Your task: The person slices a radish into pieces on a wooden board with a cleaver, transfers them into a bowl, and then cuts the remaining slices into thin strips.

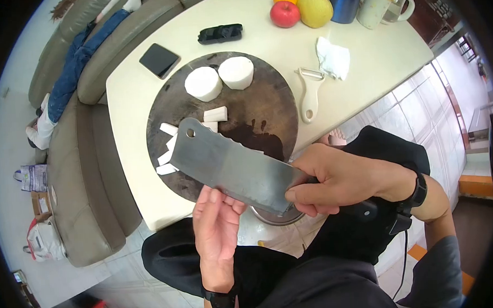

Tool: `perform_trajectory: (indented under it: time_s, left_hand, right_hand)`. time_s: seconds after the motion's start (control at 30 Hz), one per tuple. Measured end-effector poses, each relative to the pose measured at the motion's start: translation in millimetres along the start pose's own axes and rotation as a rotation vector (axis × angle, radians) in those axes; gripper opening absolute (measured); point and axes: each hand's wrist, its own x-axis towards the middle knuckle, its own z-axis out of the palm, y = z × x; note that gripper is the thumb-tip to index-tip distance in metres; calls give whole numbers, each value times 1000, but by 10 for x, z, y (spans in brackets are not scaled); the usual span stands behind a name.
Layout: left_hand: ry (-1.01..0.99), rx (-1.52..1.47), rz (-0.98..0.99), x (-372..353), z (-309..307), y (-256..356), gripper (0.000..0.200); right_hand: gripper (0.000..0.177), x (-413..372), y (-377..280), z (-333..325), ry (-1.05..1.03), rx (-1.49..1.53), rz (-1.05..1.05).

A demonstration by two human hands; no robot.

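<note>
A broad cleaver [233,168] is in my right hand [346,177], its fingers wrapped round the handle. The blade is tilted over a round dark chopping board [173,107], with its hole end at the upper left. My left hand [219,224] is just below the blade, palm showing and fingers loosely extended; the fingertips reach the lower edge and seem to touch it. Several cut white pieces [215,114] lie on the board, partly hidden by the blade. Two thick round white chunks [203,84] stand behind them. A wet patch [262,139] darkens the board's right side.
A white peeler [310,96] and a crumpled tissue [333,58] lie right of the board. Behind it are a phone [160,61], a black case [220,34], fruit [315,10] and a blue bottle [341,1]. A metal bowl [276,216] sits below the table edge. A person's legs [82,56] rest on the sofa.
</note>
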Motion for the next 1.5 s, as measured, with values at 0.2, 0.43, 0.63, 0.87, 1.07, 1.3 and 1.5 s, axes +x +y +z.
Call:
perform_trajectory:
  time_s: [0.2,0.43,0.63,0.87,1.07,1.3,1.5]
  left_hand:
    - [74,66,-37,-26,-210,-24,18]
    - [258,497,138,-96,-164,-33,20]
    - [237,711,291,-129,-223,-77,13]
    - [312,858,385,-119,-182,-181,6]
    - [394,1367,642,-111,-309,-207,13]
    - [56,1785,1037,-202,-327,-169,24]
    - [-22,1781,1019,-150,-424,-130,20]
  right_hand:
    - [29,-10,73,32,61,-51,57]
    - [24,-4,79,-7,167,-13,-41]
    - [28,-5,100,44,178,-47,-27]
    - [20,-32,167,90,164,-246,-51]
    - [19,-112,193,294,239,-578,-181]
    - [15,-219,216,455,260,-785,-149]
    - [16,-316,152,576,258,-722,-116]
